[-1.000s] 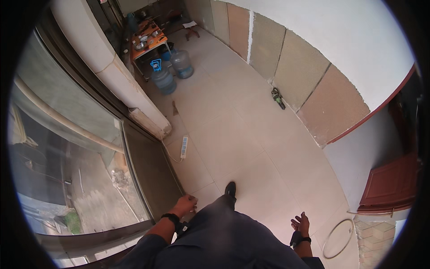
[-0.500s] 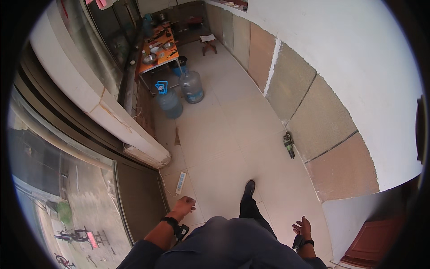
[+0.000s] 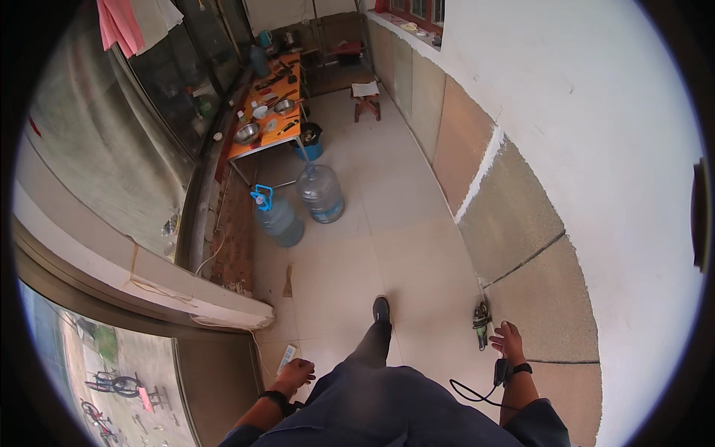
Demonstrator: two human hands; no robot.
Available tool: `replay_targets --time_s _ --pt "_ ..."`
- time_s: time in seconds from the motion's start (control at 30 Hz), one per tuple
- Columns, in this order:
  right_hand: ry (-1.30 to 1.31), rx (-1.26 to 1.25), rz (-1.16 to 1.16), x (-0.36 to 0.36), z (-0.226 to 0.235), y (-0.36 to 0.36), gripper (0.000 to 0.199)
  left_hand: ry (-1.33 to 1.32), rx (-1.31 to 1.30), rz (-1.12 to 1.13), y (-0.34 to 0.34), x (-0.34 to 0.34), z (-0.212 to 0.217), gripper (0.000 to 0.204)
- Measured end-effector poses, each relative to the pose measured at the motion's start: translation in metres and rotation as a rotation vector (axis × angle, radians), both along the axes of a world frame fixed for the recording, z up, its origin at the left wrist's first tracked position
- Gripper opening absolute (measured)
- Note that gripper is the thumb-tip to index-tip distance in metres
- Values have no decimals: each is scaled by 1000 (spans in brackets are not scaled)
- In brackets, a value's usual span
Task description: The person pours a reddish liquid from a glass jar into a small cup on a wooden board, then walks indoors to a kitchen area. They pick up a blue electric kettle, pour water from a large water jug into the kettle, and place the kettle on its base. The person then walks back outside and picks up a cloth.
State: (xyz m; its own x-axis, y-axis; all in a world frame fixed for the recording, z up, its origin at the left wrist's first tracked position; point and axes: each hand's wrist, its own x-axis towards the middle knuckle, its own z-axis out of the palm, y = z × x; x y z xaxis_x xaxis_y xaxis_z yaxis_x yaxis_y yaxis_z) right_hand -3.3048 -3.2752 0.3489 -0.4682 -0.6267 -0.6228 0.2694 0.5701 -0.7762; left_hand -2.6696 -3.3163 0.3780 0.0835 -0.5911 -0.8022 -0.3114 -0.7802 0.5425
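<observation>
Green tool (image 3: pixel 480 325) on the pale floor (image 3: pixel 335 261), at the foot of the slab-faced wall (image 3: pixel 529 313). Person's right hand (image 3: pixel 507 340) shows just beside it, fingers part-spread, slightly bent. Left hand (image 3: pixel 296 374) loosely curled; whether it pinches anything, I cannot tell from where I stand. Nearest that hand: white power strip (image 3: pixel 287 358), on the floor. Farther out, two large water bottles (image 3: pixel 320 194), one blue-handled, near an orange table (image 3: pixel 272 140) bearing metal bowls (image 3: pixel 246 133); beyond, a low stool (image 3: pixel 366 103).
</observation>
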Motion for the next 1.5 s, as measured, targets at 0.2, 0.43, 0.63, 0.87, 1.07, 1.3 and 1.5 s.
replay_targets --time_s 0.2,0.43,0.63,0.87,1.07,1.3,1.5 --pt "47 111 59 -47 -11 -147 67 42 20 48 -181 -56 -27 32" --pt "-34 240 -33 -103 -16 -276 71 68 -107 17 -415 -128 30 33" --pt "-65 279 55 -161 -51 -466 72 8 -121 161 -561 -153 10 33" --pt "-37 197 294 -188 -39 -776 59 30 -31 348 -678 -195 14 36" --pt "-8 73 457 -139 16 -1022 46 32 45 386 -787 -201 8 38" --pt "71 149 502 -101 6 -1200 54 70 28 397 -997 -162 -8 36" --pt "40 208 436 -88 5 -1310 53 41 -108 362 -1179 -124 20 40"
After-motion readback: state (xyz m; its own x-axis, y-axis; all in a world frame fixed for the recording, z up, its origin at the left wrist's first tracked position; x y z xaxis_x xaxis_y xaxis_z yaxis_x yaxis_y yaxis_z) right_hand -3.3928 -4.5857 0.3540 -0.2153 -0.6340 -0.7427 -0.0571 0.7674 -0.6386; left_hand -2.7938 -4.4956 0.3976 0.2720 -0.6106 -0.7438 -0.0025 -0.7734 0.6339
